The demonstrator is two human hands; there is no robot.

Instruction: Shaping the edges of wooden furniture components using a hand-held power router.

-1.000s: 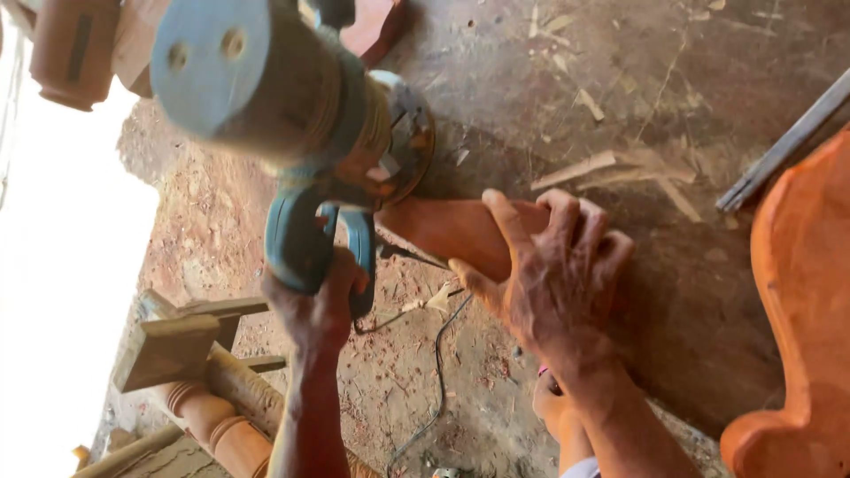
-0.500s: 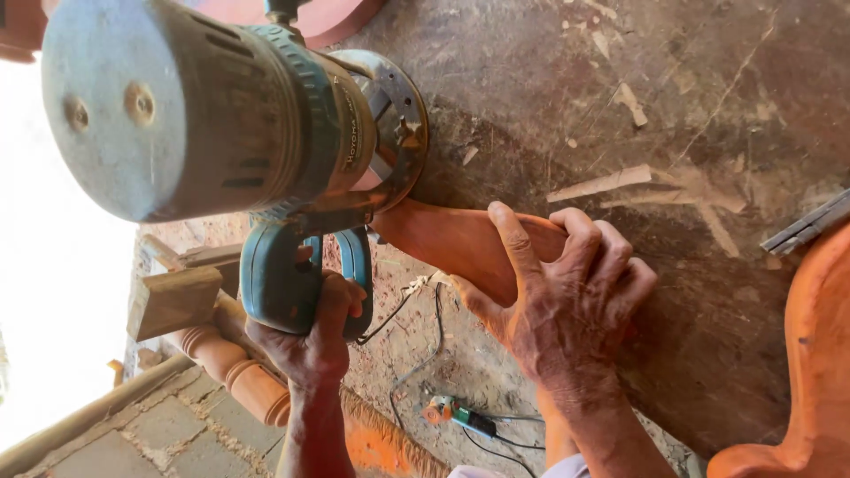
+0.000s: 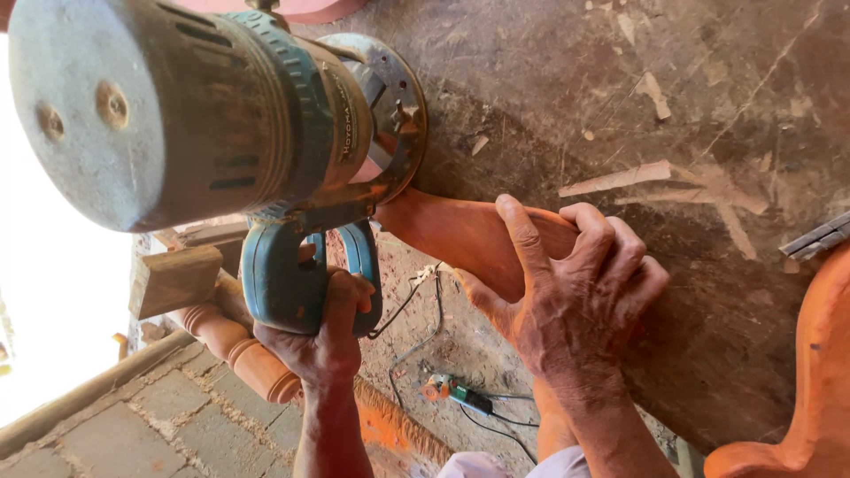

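Here the left hand point(image 3: 323, 341) is closed round the teal handle of a router point(image 3: 212, 115), which fills the upper left. The right hand point(image 3: 575, 305), at centre, grips a smooth reddish wood piece point(image 3: 460, 235) lying on the dusty desk point(image 3: 726, 106). The bit is hidden behind the round metal base.

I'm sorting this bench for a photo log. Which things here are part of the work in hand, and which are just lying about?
In use:
router, gripped by left hand
reddish wood piece, held by right hand

Lying about:
wood splinters
turned post
wood block
small green tool
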